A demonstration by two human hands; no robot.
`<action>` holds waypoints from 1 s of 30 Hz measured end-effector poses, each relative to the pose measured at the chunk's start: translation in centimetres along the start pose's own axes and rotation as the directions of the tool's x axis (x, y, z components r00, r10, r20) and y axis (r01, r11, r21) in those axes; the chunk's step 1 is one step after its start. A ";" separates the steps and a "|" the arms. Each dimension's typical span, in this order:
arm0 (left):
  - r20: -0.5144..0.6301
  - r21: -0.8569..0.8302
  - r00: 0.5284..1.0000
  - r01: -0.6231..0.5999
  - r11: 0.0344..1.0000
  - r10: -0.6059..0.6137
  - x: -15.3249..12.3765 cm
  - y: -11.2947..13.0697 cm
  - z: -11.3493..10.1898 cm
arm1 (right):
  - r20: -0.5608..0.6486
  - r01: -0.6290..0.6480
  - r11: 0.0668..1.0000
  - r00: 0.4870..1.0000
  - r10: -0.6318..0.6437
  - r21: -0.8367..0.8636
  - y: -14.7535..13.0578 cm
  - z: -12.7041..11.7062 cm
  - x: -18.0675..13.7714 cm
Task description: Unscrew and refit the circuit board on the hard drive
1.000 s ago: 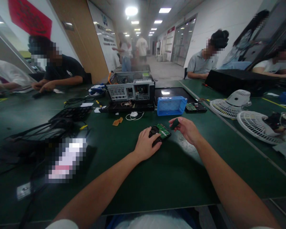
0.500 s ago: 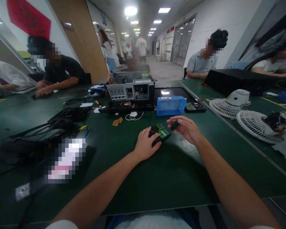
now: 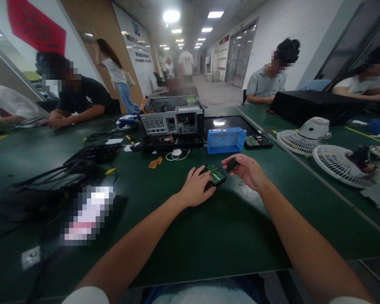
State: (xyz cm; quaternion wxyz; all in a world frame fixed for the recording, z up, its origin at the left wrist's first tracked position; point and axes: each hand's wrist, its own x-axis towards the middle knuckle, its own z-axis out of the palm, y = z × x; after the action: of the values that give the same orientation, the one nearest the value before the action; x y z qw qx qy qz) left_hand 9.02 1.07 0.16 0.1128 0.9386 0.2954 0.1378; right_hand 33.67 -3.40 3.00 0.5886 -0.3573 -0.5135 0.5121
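A hard drive [image 3: 215,175] lies on the green table with its green circuit board facing up. Across its left end rests my left hand [image 3: 198,185], fingers over the top and thumb by the near edge, gripping it and hiding that part. Just right of the drive, my right hand [image 3: 245,171] is closed with curled fingers around a small dark object [image 3: 232,165]. That object's kind is too unclear to tell, and the fingers cover part of it.
Beyond the drive stand a blue plastic bin [image 3: 226,140] and an opened computer case [image 3: 171,120]. Another hard drive [image 3: 259,142] lies right of the bin. White fan parts [image 3: 338,164] are at right; black cables and a bag-like heap [image 3: 47,181] at left. Several people sit around.
My left hand has shifted slightly over the drive, covering more of its left end. My right hand stays nearly still with the dark object. A standing person in the background has moved left.
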 end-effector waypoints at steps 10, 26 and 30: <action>0.001 0.196 0.994 -0.111 0.974 0.113 2.8 0.7 -1.6 | 0.015 -0.025 1.000 1.000 0.025 -0.006 -0.4 0.1 -0.1; 0.041 0.074 0.994 -0.100 0.992 0.098 3.1 0.4 0.2 | 0.016 -0.012 1.000 1.000 0.012 -0.005 -0.3 0.0 -0.1; 0.037 0.090 0.997 -0.065 0.994 0.062 2.5 0.9 0.1 | 0.006 -0.015 1.000 1.000 0.015 0.001 -0.4 0.1 -0.1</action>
State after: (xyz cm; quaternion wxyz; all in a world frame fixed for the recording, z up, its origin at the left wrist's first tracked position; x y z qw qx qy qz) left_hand 11.47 1.77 0.76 0.0702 0.9540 0.2693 0.1116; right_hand 33.64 -3.59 3.39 0.5835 -0.3594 -0.5122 0.5178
